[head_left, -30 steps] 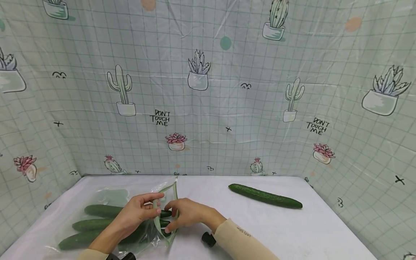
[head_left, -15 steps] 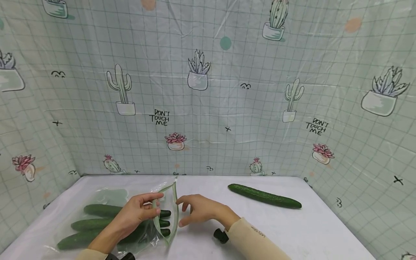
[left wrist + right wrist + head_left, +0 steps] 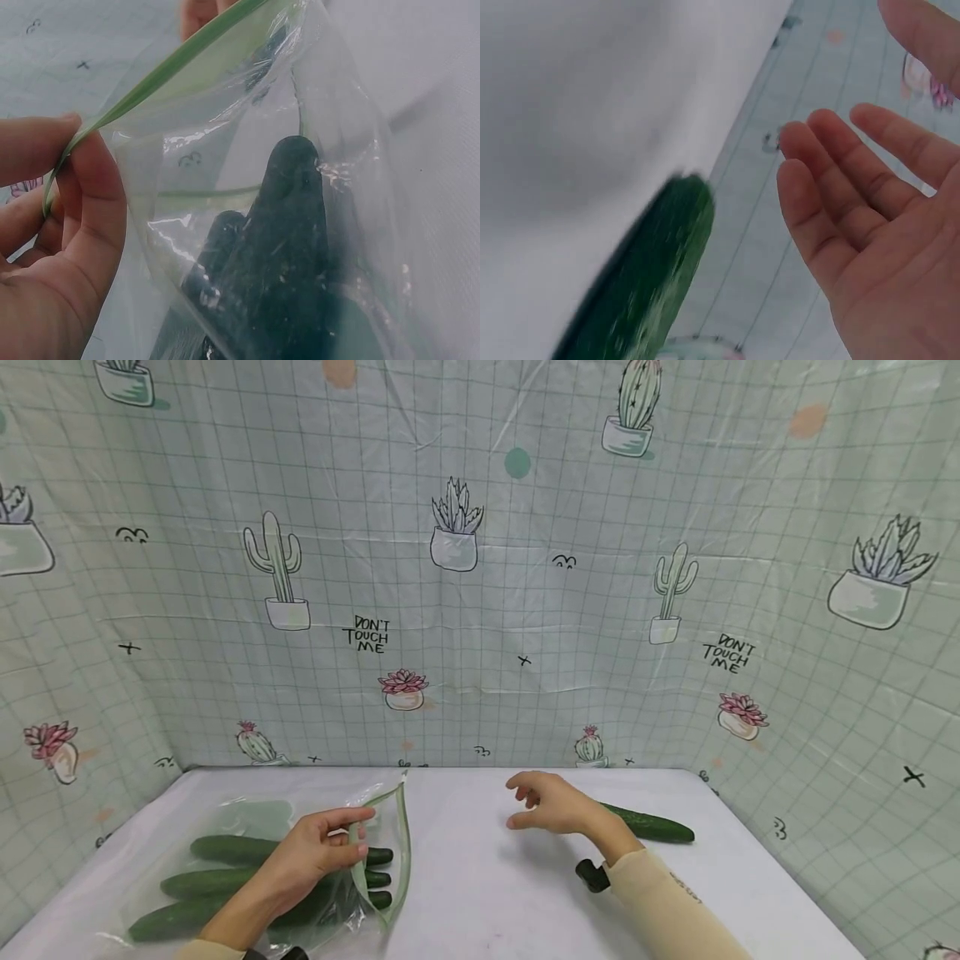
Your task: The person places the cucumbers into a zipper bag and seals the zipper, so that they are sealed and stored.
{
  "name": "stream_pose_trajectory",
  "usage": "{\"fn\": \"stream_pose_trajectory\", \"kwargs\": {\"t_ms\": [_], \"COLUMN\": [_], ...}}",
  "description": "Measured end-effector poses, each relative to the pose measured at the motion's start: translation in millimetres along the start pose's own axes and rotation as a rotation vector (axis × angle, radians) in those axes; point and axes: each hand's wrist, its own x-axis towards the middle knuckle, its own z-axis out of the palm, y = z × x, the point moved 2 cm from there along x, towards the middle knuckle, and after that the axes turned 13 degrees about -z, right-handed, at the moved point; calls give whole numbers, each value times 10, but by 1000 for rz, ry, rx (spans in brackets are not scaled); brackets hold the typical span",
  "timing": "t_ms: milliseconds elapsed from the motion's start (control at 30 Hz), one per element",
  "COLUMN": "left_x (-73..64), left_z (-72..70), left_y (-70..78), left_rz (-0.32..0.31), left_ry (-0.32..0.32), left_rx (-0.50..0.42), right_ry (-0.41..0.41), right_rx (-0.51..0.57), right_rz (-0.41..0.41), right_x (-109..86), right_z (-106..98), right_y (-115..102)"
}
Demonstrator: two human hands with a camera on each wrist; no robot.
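My left hand [image 3: 322, 847] pinches the green-edged mouth of a clear zip bag [image 3: 403, 835] between thumb and fingers, holding it spread. Inside the bag lie several cucumbers [image 3: 206, 883], their dark ends pointing toward the opening. In the left wrist view, cucumber ends [image 3: 289, 217] show through the plastic beside the left fingers [image 3: 94, 180]. My right hand [image 3: 551, 804] is above the table with loosely bent fingers and holds nothing. Behind it, a single cucumber [image 3: 656, 827] lies on the table, its left part hidden by the hand and wrist. The right wrist view shows this cucumber [image 3: 649, 277] close by.
A white table [image 3: 465, 910] carries everything. Behind and along both sides hangs a pale green checked curtain [image 3: 480, 610] printed with potted cacti. A black wrist device [image 3: 592, 875] is strapped below the right forearm.
My right hand has come out of the bag's mouth and moved right, toward the single cucumber. The left hand keeps its grip on the bag's edge in the same place.
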Motion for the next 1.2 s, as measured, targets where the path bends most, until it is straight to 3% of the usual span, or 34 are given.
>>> {"fn": "stream_pose_trajectory", "kwargs": {"t_ms": [200, 367, 867, 1200], "left_x": [-4, -5, -24, -17], "left_z": [2, 0, -5, 15], "left_y": [7, 10, 0, -3], "left_rz": [-1, 2, 8, 10], "left_ry": [-4, -3, 13, -5], "left_rx": [0, -9, -9, -17], "right_ry": [103, 136, 63, 68], "right_rx": [-83, -131, -189, -180], "right_rz": [108, 155, 218, 263], "right_x": [-225, -371, -660, -774], "right_z": [-207, -300, -369, -338], "right_y": [290, 511, 834, 931]}}
